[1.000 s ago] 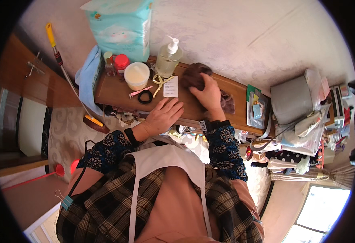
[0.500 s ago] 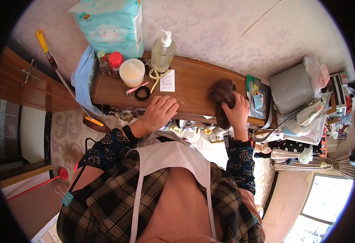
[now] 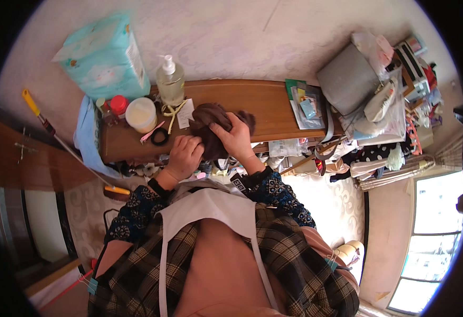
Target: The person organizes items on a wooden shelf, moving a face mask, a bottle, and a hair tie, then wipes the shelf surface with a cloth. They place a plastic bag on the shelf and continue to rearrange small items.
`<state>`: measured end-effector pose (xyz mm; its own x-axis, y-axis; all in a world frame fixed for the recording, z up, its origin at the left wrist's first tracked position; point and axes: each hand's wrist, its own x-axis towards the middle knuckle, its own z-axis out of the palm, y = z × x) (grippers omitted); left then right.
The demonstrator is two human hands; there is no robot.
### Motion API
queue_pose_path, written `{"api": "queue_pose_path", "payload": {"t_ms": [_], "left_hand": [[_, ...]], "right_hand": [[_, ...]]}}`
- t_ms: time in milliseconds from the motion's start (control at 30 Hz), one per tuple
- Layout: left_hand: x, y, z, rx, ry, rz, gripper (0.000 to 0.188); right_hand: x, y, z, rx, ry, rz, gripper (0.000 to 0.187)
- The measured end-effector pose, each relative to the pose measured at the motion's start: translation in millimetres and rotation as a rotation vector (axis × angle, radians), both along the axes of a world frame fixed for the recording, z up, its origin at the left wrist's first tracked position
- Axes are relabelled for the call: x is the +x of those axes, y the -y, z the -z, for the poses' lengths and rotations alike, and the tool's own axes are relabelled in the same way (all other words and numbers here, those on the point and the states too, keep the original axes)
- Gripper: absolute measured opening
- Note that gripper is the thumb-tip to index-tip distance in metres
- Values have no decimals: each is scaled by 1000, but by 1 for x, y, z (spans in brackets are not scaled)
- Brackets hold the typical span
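A brown cloth (image 3: 209, 115) lies bunched on the brown wooden tabletop (image 3: 267, 108), just right of a white paper slip (image 3: 185, 113), its near part reaching the front edge. I judge it light, soft and limp, easy to squeeze and unlikely to break; its fuzzy-looking surface should give good grip rather than slip. A thick gather of folds near the middle seems the best place to take hold, since a loose corner would probably flop. My right hand (image 3: 237, 138) is partly closed there, thumb and fingers around a bunch of it. My left hand (image 3: 184, 157) has its fingers bent at the cloth's left side; I cannot tell whether they grip any. The cloth is dark chocolate brown, crumpled into rounded folds, with a loose part showing beyond my right hand.
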<state>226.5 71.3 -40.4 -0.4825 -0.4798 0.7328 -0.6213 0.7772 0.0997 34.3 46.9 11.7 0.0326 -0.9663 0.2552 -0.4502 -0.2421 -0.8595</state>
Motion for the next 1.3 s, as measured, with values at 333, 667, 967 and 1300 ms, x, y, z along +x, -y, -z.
{"api": "queue_pose_path", "payload": {"t_ms": [333, 667, 967, 1300], "left_hand": [[0, -15, -30, 201, -268, 70, 24], [36, 16, -122, 51, -601, -305, 58], [15, 98, -132, 438, -551, -506, 87], [9, 103, -131, 486, -379, -607, 79]], "right_hand": [[-23, -47, -37, 310, 984, -194, 43], [-84, -58, -48, 6, 775, -39, 47], [-127, -49, -35, 136, 759, -156, 54], [-134, -48, -30, 250, 666, -342, 44]]}}
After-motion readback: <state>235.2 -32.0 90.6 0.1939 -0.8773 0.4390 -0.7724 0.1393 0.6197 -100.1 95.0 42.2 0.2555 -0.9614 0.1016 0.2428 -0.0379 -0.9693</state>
